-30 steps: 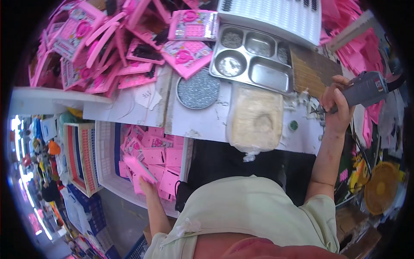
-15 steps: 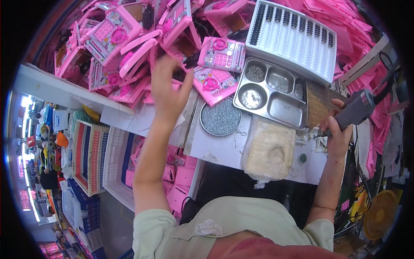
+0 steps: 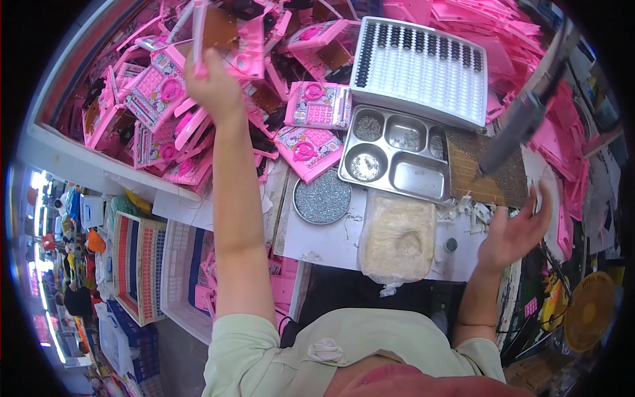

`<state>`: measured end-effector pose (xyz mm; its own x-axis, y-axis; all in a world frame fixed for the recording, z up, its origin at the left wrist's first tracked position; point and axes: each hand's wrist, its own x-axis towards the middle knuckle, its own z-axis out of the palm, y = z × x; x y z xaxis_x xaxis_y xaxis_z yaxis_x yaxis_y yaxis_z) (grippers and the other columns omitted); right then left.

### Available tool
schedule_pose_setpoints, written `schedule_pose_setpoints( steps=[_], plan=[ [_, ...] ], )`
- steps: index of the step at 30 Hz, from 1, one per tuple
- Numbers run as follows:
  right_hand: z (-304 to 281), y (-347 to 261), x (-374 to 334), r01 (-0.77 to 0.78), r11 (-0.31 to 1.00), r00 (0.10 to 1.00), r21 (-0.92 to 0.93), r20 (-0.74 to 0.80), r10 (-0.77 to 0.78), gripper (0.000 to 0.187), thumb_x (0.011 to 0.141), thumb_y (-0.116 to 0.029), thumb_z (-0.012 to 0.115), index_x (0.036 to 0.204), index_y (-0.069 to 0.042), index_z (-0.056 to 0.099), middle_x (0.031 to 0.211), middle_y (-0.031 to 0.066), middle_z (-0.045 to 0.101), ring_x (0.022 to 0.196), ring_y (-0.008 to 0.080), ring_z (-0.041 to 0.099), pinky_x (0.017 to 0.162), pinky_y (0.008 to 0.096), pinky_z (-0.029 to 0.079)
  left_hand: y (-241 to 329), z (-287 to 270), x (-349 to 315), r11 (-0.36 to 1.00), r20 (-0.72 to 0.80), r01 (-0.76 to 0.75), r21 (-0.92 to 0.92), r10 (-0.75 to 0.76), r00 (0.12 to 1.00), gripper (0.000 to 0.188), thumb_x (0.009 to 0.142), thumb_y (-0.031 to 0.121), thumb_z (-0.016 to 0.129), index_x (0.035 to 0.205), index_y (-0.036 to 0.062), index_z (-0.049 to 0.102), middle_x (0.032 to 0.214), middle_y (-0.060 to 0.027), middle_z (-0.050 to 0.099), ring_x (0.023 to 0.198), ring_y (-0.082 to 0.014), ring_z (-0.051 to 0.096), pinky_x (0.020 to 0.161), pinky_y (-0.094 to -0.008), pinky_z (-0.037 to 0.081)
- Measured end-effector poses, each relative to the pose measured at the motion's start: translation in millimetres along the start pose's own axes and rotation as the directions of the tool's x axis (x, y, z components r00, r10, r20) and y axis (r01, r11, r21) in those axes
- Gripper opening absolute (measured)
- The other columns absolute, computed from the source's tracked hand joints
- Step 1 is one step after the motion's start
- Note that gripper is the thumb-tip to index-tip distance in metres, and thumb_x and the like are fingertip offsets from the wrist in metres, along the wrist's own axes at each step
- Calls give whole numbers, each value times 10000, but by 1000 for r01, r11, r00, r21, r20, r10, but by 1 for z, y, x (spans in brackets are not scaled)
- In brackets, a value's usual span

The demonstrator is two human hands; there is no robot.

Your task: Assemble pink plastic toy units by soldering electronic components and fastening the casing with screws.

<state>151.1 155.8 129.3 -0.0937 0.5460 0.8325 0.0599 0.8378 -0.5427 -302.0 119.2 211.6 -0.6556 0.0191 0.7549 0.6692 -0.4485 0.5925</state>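
Observation:
My left hand [image 3: 215,89] reaches to the pile at the upper left, its fingers closed on the lower edge of a pink plastic toy case [image 3: 251,45] with a brown board showing inside. Fingers spread, my right hand [image 3: 516,231] holds nothing above the right side of the table. A grey electric screwdriver [image 3: 512,135] hangs tilted and blurred above a brown ridged mat [image 3: 473,182], apart from that hand. Two pink toys with keys and a small steering wheel, a nearer one [image 3: 317,142] and a farther one [image 3: 334,109], lie mid-table.
A steel compartment tray [image 3: 423,193] holds small metal parts. Behind it, a white rack [image 3: 423,83] carries black cylinders. A round tin [image 3: 323,198] of grey bits and a plastic-wrapped pale block [image 3: 397,235] sit nearer. Pink panels [image 3: 562,152] heap at right; crates [image 3: 178,264] stand lower left.
My right hand has let go of the screwdriver, which now hangs free. My left hand has moved farther away and left, and taken hold of a toy case. The whole view has shifted slightly.

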Motion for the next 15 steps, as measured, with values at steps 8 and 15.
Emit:
schedule_pose_setpoints(
  steps=[8,15],
  plan=[
    [72,-13,-71,-775,-174,461,607,732,502,526,973,-253,645,1419,-13,502,1250,109,647,1115,179,643,965,331,518,124,-36,-231,177,521,909,-378,-770,367,431,1009,61,569,1420,-18,469,1365,-150,578,1280,-232,549,1119,-421,412],
    [6,6,-106,-890,179,428,418,634,644,337,1032,-250,593,1275,-17,582,1145,67,682,1034,131,655,909,318,544,149,-86,-311,932,798,284,223,-342,497,640,855,120,766,1419,10,484,1469,-196,423,1246,-379,554,1057,-451,458]
  ],
)
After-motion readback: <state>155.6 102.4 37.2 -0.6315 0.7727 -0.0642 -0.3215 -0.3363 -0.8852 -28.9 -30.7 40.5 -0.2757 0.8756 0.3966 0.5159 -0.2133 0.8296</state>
